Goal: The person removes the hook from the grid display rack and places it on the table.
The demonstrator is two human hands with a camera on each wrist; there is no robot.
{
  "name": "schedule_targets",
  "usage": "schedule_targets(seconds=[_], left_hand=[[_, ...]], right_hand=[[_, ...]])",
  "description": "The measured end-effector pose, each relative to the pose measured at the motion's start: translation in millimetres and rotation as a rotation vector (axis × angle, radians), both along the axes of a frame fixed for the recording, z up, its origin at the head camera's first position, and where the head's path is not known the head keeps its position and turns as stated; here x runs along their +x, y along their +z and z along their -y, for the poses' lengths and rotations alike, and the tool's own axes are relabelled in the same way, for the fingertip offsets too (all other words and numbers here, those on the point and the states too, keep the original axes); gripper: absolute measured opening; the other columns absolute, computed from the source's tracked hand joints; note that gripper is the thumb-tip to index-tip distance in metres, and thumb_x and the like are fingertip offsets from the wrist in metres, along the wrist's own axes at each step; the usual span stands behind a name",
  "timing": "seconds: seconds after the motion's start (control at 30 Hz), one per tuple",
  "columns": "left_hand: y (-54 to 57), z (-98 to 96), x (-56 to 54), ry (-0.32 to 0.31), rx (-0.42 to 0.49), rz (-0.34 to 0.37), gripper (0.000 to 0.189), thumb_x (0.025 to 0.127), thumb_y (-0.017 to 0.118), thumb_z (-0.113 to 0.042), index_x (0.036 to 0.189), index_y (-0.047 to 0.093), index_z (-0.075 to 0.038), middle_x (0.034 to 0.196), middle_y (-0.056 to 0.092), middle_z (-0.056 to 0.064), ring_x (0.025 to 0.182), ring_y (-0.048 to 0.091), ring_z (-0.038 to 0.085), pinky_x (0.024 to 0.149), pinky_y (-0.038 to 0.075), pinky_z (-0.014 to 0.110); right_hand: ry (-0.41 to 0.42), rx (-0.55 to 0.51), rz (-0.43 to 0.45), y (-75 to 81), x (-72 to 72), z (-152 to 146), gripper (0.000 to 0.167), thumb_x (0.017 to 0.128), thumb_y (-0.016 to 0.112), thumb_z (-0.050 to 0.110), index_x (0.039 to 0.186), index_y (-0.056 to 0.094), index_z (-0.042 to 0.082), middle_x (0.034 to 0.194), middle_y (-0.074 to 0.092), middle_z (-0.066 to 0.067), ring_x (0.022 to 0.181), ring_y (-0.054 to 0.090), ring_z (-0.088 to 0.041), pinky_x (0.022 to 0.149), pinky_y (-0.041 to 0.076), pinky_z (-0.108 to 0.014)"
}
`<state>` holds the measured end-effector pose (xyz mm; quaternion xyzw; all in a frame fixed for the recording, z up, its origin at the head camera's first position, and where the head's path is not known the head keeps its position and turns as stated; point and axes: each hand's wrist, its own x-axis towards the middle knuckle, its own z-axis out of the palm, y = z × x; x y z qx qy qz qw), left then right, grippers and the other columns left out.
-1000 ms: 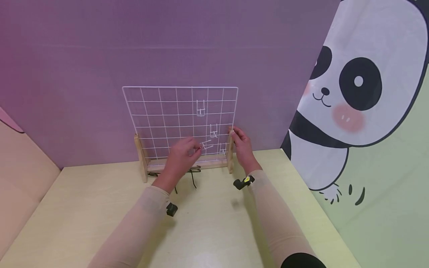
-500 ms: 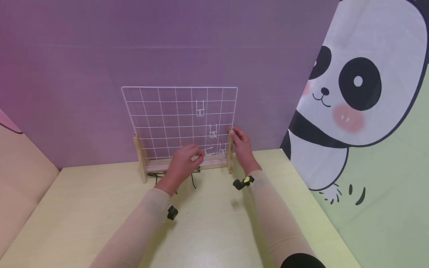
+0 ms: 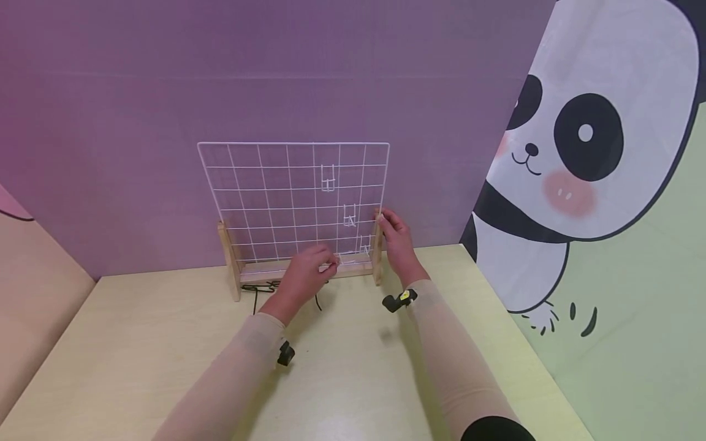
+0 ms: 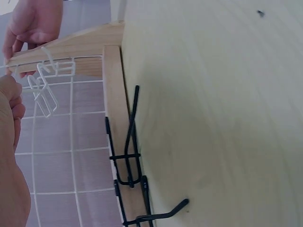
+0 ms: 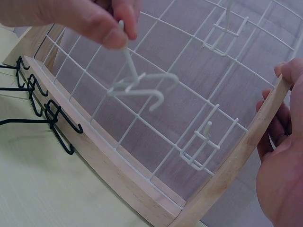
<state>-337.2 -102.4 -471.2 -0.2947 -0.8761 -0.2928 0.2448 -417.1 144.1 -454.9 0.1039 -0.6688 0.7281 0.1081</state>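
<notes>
A white wire grid panel [image 3: 276,190] stands upright in a wooden stand [image 3: 228,260]. My left hand [image 3: 309,275] is before its lower right part, pinching a white wire hook [image 5: 135,87] by its straight prong between thumb and finger. The hook's two bent ends point toward the grid; in the right wrist view it appears apart from the wires. My right hand [image 3: 398,245] holds the stand's right wooden post [image 5: 246,146] near its top. Three white hooks hang on the panel: an upper one [image 3: 328,180], a middle one [image 3: 350,217] and a low one [image 3: 364,248].
Several black wire hooks [image 4: 128,165] sit along the stand's wooden base bar, their prongs sticking out over the pale tabletop [image 3: 331,380]. Behind the stand rises a purple wall [image 3: 276,73]. A panda picture [image 3: 595,141] covers the wall at right.
My left hand has come down and slightly right along the grid, carrying the white hook to the lower rows. My right hand keeps its place on the post.
</notes>
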Motion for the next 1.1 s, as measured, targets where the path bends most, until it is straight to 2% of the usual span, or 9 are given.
schedule_targets(seconds=[0.37, 0.7, 1.1], left_hand=[[-11.4, -4.8, -5.7, -0.004, -0.075, 0.006, 0.005, 0.098, 0.083, -0.005, 0.1, 0.082, -0.011, 0.1, 0.073, -0.001, 0.096, 0.07, 0.021, 0.089, 0.064, 0.037], [-18.3, -8.6, -4.2, 0.027, -0.118, 0.083, 0.005, 0.099, 0.085, -0.009, 0.102, 0.082, -0.013, 0.102, 0.073, -0.002, 0.096, 0.071, 0.018, 0.09, 0.064, 0.036], [-29.0, -10.7, -10.1, -0.015, -0.119, 0.092, 0.005, 0.097, 0.083, -0.003, 0.1, 0.082, -0.008, 0.1, 0.072, -0.001, 0.095, 0.069, 0.02, 0.089, 0.064, 0.037]], right_hand=[[0.002, 0.026, 0.014, 1.0, 0.4, -0.9, 0.038, 0.117, 0.059, 0.027, 0.148, 0.066, 0.008, 0.148, 0.069, -0.013, 0.146, 0.057, -0.027, 0.127, 0.038, -0.051], [0.004, 0.006, 0.007, 1.5, -0.6, 0.2, 0.037, 0.116, 0.06, 0.024, 0.147, 0.067, 0.006, 0.147, 0.069, -0.015, 0.145, 0.058, -0.026, 0.128, 0.039, -0.047], [0.006, 0.023, 0.007, 0.5, -0.7, -1.6, 0.038, 0.116, 0.06, 0.027, 0.148, 0.067, 0.008, 0.148, 0.069, -0.014, 0.147, 0.056, -0.027, 0.128, 0.038, -0.05]])
